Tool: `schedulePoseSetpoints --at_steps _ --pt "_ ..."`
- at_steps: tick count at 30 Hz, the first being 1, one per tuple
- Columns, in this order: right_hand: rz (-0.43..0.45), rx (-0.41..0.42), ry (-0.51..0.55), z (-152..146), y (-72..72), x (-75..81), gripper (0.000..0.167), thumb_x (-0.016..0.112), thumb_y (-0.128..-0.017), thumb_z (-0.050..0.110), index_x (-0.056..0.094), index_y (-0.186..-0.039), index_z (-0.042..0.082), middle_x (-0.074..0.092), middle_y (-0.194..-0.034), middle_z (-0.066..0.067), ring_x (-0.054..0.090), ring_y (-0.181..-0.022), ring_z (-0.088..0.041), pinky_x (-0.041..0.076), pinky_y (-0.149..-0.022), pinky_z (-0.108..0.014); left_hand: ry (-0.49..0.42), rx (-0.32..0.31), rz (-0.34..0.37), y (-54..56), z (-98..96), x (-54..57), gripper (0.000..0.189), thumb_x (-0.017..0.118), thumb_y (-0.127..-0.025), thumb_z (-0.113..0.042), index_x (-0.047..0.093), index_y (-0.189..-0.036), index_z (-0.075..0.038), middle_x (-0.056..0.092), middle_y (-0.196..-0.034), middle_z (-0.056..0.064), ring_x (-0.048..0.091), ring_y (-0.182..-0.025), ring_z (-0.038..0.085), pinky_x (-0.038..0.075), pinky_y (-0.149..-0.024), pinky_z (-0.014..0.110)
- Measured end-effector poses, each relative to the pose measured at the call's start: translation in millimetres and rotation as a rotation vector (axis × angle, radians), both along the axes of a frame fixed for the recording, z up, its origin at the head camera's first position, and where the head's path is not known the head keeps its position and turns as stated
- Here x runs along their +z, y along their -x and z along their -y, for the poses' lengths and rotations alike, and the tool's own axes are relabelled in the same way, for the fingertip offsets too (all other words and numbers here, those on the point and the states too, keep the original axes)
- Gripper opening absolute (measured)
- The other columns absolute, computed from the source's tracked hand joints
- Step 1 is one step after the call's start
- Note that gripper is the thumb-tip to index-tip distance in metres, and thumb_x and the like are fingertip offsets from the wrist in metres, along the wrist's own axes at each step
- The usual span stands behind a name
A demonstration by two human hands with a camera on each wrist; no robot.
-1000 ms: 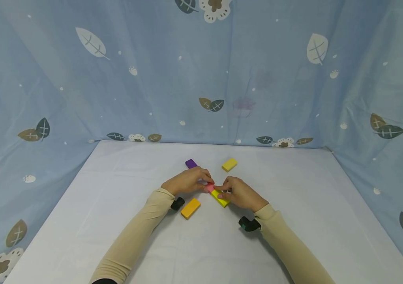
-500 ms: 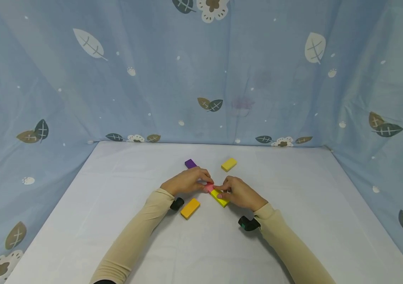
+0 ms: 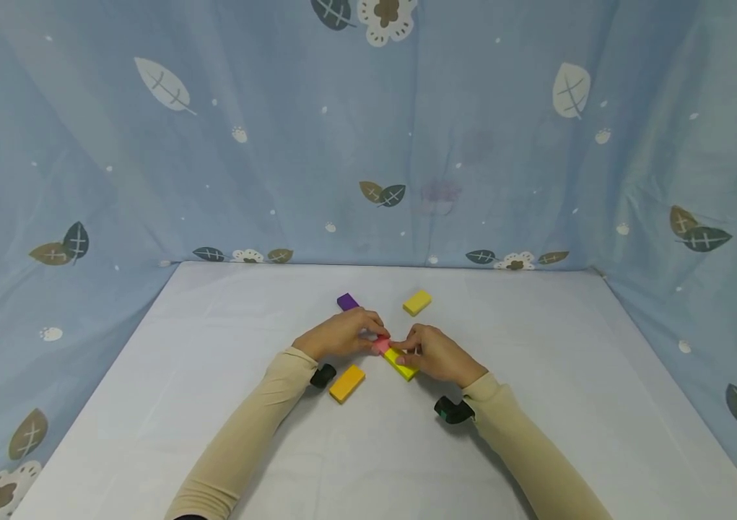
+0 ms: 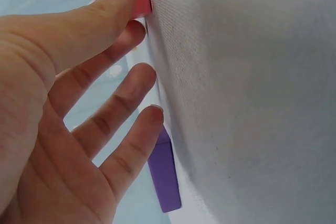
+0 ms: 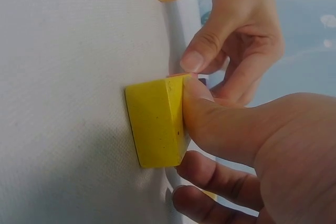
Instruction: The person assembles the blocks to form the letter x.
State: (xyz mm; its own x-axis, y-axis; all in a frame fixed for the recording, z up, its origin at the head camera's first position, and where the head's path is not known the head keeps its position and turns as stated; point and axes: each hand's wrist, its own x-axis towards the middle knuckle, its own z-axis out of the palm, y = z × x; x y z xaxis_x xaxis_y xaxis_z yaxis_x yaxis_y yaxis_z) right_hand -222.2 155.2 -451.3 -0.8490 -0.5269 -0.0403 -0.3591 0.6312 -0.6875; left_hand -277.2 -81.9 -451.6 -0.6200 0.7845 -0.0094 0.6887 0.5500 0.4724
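Observation:
Near the middle of the white table, a pink block [image 3: 382, 346] and a bright yellow block [image 3: 402, 365] lie flat, end to end. My left hand [image 3: 341, 334] pinches the pink block between thumb and forefinger; in the left wrist view its other fingers stretch out past the block. With thumb and fingers, my right hand [image 3: 441, 355] holds the yellow block, its forefinger reaching to where the two blocks meet. The right wrist view shows the thumb along one edge of the yellow block [image 5: 152, 124]. Part of the pink block is hidden by the fingers.
A purple block [image 3: 346, 302] lies just beyond my left hand, partly covered by it. An orange block [image 3: 346, 383] is on the near side, and a paler yellow block [image 3: 417, 302] farther back. A blue patterned cloth [image 3: 264, 144] hangs around the white table [image 3: 537, 339].
Both hands keep their hold and the blocks stay in place. Only the head view has shifted slightly.

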Motion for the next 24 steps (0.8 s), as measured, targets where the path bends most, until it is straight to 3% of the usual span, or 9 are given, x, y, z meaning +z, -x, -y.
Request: schedulePoseSetpoints --at_steps 13,19,24 --pt "-0.004 -0.008 -0.016 -0.3 -1.0 -4.1 0.030 0.076 -0.094 0.012 0.075 -0.123 0.003 0.065 -0.086 -0.002 0.047 -0.070 -0.013 0.038 -0.059 -0.021 -0.031 0.000 0.052 -0.5 2.1 -1.4 0.038 0.075 -0.095 -0.017 0.071 -0.131 -0.007 0.071 -0.127 0.006 0.065 -0.121 0.022 0.051 -0.109 0.040" --pt "-0.015 -0.006 -0.006 -0.7 -1.3 -3.2 0.030 0.077 -0.093 0.012 0.075 -0.122 0.004 0.065 -0.085 -0.002 0.048 -0.070 -0.013 0.039 -0.058 -0.021 -0.044 0.136 0.074 -6.1 5.7 4.2 0.037 0.073 -0.098 -0.022 0.071 -0.132 -0.008 0.069 -0.130 0.007 0.066 -0.118 0.023 0.054 -0.105 0.042" --pt "-0.018 -0.017 -0.018 -1.8 -1.2 -1.5 0.032 0.077 -0.093 0.012 0.074 -0.123 0.004 0.065 -0.085 -0.002 0.048 -0.070 -0.014 0.039 -0.059 -0.021 -0.129 0.222 0.070 -9.9 9.4 12.1 0.036 0.071 -0.099 -0.024 0.071 -0.132 -0.008 0.071 -0.127 0.008 0.066 -0.109 0.021 0.057 -0.097 0.042"
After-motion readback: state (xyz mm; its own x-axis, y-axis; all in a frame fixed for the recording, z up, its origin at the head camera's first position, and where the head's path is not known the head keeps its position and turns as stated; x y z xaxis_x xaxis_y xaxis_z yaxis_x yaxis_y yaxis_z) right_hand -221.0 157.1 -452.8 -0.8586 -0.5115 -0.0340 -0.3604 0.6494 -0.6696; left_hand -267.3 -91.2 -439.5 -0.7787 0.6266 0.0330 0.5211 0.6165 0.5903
